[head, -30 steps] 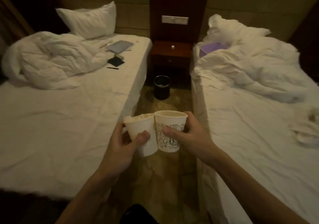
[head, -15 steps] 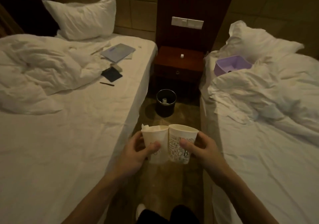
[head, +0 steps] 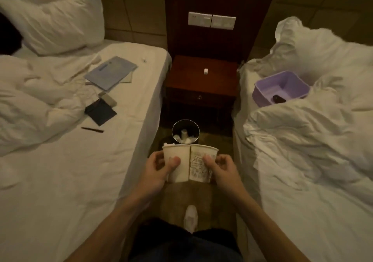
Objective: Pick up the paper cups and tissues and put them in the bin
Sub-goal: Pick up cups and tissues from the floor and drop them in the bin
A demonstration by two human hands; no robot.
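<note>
Both hands are held out in front of the person, each gripping one paper cup: the left hand [head: 159, 169] wraps a plain white cup [head: 181, 172] with a tissue [head: 168, 144] poking above its rim, and the right hand [head: 224, 167] wraps a printed cup [head: 196, 171]. The cups stand upright and touch side by side, above the floor of a narrow aisle. On the left is a bed [head: 60, 171] with a white sheet, a rumpled duvet [head: 30, 104] and a pillow [head: 56, 19]. On the right, a second bed [head: 302, 201] is heaped with white bedding. Between their heads stands a dark wooden nightstand [head: 201, 84]. A lilac plastic tub [head: 260, 94] sits on the right bed. The round black bin [head: 185, 123] stands on the floor in front of the nightstand, just beyond the cups, with white tissues and what looks like a cup inside. On the left bed lie a pale blue booklet [head: 111, 73], a dark square wallet [head: 100, 112] and a pen [head: 92, 129].
</note>
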